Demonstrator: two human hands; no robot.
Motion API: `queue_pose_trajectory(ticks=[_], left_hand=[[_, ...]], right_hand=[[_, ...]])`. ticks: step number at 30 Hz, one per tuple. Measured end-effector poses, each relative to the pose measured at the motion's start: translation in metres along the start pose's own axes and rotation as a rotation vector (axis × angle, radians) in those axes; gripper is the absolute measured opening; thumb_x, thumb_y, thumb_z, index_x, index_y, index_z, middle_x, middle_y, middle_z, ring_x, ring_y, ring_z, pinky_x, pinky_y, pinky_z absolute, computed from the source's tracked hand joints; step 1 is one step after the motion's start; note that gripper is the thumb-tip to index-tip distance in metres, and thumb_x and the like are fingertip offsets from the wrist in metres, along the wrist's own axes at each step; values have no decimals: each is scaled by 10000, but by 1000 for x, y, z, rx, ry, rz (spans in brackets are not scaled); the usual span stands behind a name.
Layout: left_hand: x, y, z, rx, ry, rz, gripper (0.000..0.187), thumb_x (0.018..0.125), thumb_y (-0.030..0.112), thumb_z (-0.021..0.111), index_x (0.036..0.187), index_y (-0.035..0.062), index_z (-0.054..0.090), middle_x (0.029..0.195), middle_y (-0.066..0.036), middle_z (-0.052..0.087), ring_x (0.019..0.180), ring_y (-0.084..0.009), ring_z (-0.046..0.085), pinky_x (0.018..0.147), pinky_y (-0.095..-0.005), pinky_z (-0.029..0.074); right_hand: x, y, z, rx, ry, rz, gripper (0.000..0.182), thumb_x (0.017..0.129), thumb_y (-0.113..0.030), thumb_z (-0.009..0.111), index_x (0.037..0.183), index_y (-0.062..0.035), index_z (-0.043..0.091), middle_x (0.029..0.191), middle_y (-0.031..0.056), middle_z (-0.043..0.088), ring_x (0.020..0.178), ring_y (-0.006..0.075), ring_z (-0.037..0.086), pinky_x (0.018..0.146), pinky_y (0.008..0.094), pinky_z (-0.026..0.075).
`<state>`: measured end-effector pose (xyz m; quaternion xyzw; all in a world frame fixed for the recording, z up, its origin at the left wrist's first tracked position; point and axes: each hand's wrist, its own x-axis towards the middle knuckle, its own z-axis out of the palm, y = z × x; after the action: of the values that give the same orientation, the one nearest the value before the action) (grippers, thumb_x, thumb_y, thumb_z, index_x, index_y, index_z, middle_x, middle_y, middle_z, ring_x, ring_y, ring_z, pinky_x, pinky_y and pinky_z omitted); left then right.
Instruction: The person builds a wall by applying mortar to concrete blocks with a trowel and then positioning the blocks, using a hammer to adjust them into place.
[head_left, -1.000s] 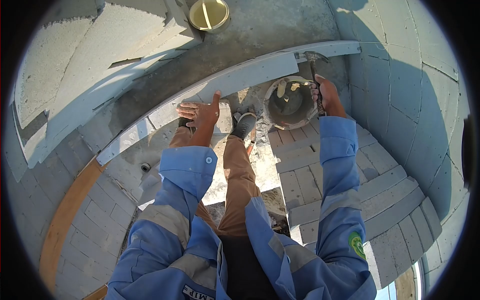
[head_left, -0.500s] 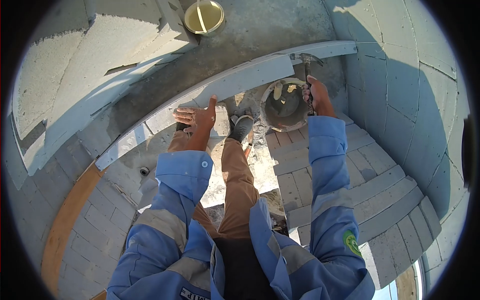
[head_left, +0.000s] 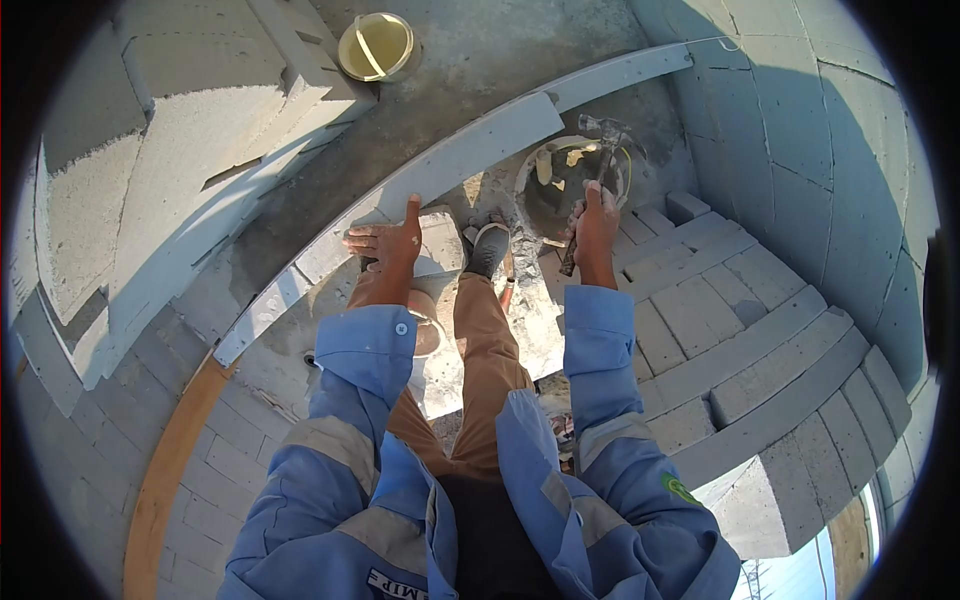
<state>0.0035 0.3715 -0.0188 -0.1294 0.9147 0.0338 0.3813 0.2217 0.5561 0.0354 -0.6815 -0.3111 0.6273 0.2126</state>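
My right hand [head_left: 593, 217] is wrapped around the handle of a claw hammer [head_left: 606, 130], its metal head up and away from me. The hammer overlaps a round mortar bucket [head_left: 524, 205] in this view, with grey mix inside. My left hand [head_left: 388, 246], fingers stretched and thumb apart, is at the near side of a low course of pale blocks [head_left: 470, 155], the thumb tip right at the block's face. Beside that hand a loose block [head_left: 438, 243] lies on the floor.
Stacked pale blocks [head_left: 745, 300] fill the right side beside a tall block wall [head_left: 800, 150]. Beyond the low course stands a cream bucket [head_left: 378, 48]. More large blocks [head_left: 200, 130] are at upper left. A wooden board [head_left: 180, 460] continues the course's line; another bucket [head_left: 425, 325] is near my legs.
My right hand has brought the hammer left and nearer to me, away from the bucket's far right side. My left hand stays by the block course. The view has shifted slightly.
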Motion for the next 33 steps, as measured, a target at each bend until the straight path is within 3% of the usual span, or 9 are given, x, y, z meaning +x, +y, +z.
queue_pose_trajectory(ticks=[4,6,7,9,19,25,29,31,33], left_hand=[[-3,-3,3,-51,34,17,1504,629,912,538,1448,-119,-189,1533,-308,-249,1448,-443,-200,1107,-678,64],[-10,-4,-3,-97,27,73,1489,664,892,530,1415,-165,-202,1498,-366,-250,1422,-475,-236,1097,-684,37],[-10,-4,-5,-37,11,62,1441,705,878,504,1422,-131,-233,1506,-340,-261,1433,-451,-233,1112,-671,86],[-14,3,-14,-18,-70,9,1438,711,876,497,1415,-124,-260,1502,-333,-285,1422,-453,-259,1109,-677,40],[-3,0,-13,-99,-137,52,1474,696,832,570,1380,-172,-264,1465,-381,-315,1372,-498,-324,1051,-740,33],[4,-4,-3,-59,-65,85,1462,710,839,543,1371,-189,-260,1433,-414,-331,1348,-529,-338,1035,-748,-9],[-1,1,-11,-30,-117,79,1452,716,842,534,1380,-189,-243,1411,-431,-345,1332,-550,-344,1042,-742,35],[-10,7,-23,-23,-216,50,1446,720,850,518,1382,-178,-253,1428,-390,-367,1354,-509,-346,1063,-722,37],[8,4,-5,18,-124,28,1446,718,856,510,1382,-166,-267,1443,-351,-384,1366,-482,-349,1071,-717,38]], right_hand=[[18,-3,-16,143,-51,198,306,1006,-359,493,1115,-77,542,684,-7,455,501,91,407,426,264,337],[42,3,-29,229,-110,250,313,1017,-391,485,1131,-104,541,706,-22,448,539,83,416,457,247,344],[46,-4,-28,220,-101,256,308,1027,-377,459,1145,-100,523,708,-26,437,538,81,408,457,245,341],[62,-7,-37,237,-146,259,303,1035,-366,436,1150,-95,509,709,-25,423,542,77,403,456,244,335],[63,-45,-9,-87,-312,255,302,1013,-319,487,1171,-70,552,700,-14,450,523,76,401,445,247,338],[62,-49,-5,-151,-287,238,279,1013,-302,483,1152,-72,560,681,-11,467,497,79,405,432,244,342],[56,-52,-11,-120,-262,180,286,1010,-319,479,1154,-84,557,681,-7,463,499,86,400,436,250,339],[46,-49,-11,76,-182,153,285,1015,-322,459,1144,-81,542,681,-1,449,508,93,394,442,258,331],[41,-42,-8,213,-76,170,274,1022,-314,441,1132,-81,533,679,-12,438,515,87,391,446,253,328]])
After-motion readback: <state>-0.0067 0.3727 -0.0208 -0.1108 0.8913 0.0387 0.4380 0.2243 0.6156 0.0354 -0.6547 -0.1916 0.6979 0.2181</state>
